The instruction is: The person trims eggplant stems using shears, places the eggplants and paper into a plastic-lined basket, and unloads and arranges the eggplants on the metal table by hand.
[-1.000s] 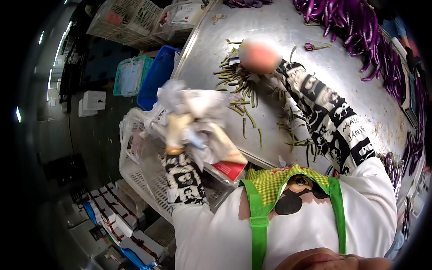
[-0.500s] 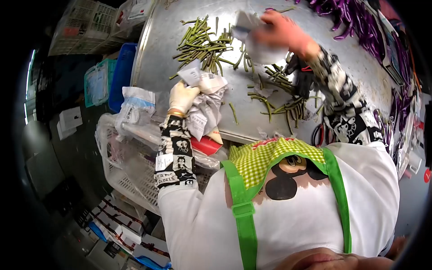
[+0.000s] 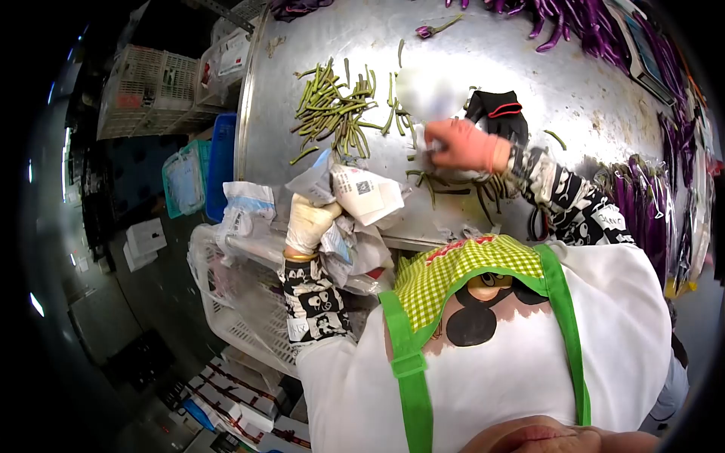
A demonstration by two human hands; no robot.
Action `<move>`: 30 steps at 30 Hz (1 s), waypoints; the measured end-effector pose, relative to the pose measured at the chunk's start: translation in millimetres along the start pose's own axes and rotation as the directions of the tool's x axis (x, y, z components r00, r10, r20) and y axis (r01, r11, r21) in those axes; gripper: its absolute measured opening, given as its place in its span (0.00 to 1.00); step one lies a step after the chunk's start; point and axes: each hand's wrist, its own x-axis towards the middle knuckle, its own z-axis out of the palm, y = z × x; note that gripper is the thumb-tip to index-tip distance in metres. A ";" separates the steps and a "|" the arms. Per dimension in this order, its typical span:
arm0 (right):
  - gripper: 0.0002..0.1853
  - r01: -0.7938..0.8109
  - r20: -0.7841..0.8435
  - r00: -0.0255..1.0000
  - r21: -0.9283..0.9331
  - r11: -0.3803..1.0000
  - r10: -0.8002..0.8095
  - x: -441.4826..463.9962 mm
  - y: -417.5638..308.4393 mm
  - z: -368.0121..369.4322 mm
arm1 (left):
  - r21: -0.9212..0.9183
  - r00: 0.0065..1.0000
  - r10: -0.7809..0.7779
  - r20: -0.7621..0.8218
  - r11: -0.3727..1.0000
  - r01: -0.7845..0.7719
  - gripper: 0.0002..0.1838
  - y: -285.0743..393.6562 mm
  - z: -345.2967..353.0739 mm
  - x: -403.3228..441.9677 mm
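Note:
My left hand (image 3: 311,225), in a whitish glove, is closed around a bunch of crumpled printed papers (image 3: 368,195) at the table's near edge. My right hand (image 3: 464,145), in an orange-pink glove, is closed above the metal table. Something pale and crumpled shows at its fingers, too blurred to name. Cut green stem-like pieces (image 3: 332,109) lie in a heap beyond my left hand. More green pieces (image 3: 487,192) lie just below my right hand. A black glove with red trim (image 3: 498,113) rests beyond my right wrist.
Long purple eggplants (image 3: 581,30) lie along the far right edge, with bagged ones (image 3: 638,200) at the right. A single purple piece with a stem (image 3: 438,29) is at the back. A white plastic crate (image 3: 226,309) and a blue bin (image 3: 220,162) stand left of the table (image 3: 279,75).
My right hand has come down and nearer, uncovering more of the black glove. The papers in my left hand have shifted, and some green pieces near my right hand are gone from view.

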 end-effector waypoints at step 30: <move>0.18 -0.444 -0.015 0.868 -0.474 0.761 0.497 100.0 14.8 0.2 | -0.257 0.988 -0.118 -0.097 0.962 0.090 0.32 -40.5 2.1 -30.9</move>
